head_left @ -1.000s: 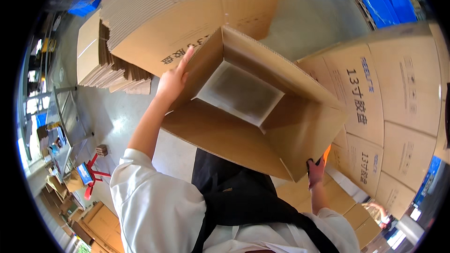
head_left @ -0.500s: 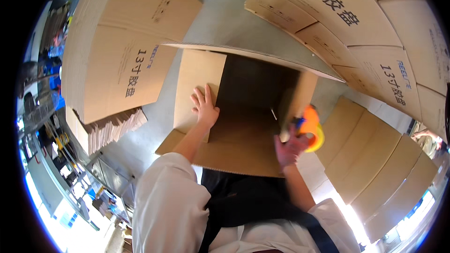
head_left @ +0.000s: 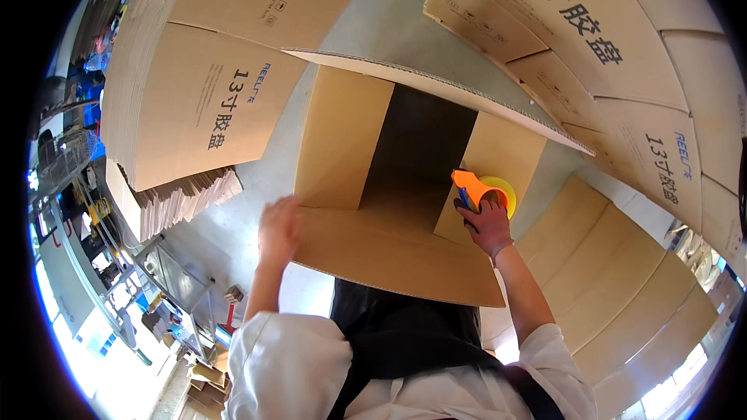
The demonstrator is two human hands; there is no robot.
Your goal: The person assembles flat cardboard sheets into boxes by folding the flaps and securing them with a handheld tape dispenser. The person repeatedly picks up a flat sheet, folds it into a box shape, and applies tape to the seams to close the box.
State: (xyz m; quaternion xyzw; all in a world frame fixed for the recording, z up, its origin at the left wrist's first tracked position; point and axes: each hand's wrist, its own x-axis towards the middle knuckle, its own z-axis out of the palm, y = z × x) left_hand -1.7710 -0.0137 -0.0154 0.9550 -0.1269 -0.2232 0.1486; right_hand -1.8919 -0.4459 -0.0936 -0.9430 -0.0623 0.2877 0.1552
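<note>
An upright cardboard box (head_left: 389,245) stands in front of me with its top flaps spread. Its left and right side flaps are folded inward, while the far and near flaps stick outward. My right hand (head_left: 490,227), in a reddish glove with dark fingertips, grips an orange tape dispenser (head_left: 471,186) carrying a yellow tape roll (head_left: 506,191). The dispenser is over the right side flap (head_left: 507,140). Beside the left corner of the near flap is my bare left hand (head_left: 280,229), smeared by motion, so its fingers are unclear.
A stack of flat printed cartons (head_left: 179,101) stands at the left. Large printed cartons (head_left: 622,101) fill the far right, and more plain brown cardboard (head_left: 607,264) leans at the near right. Grey floor (head_left: 381,12) shows between the stacks. A metal frame (head_left: 179,280) is at the lower left.
My left hand has come off the left side flap and moved left and nearer. The right side flap now lies folded inward, and my right hand has raised the tape dispenser over it.
</note>
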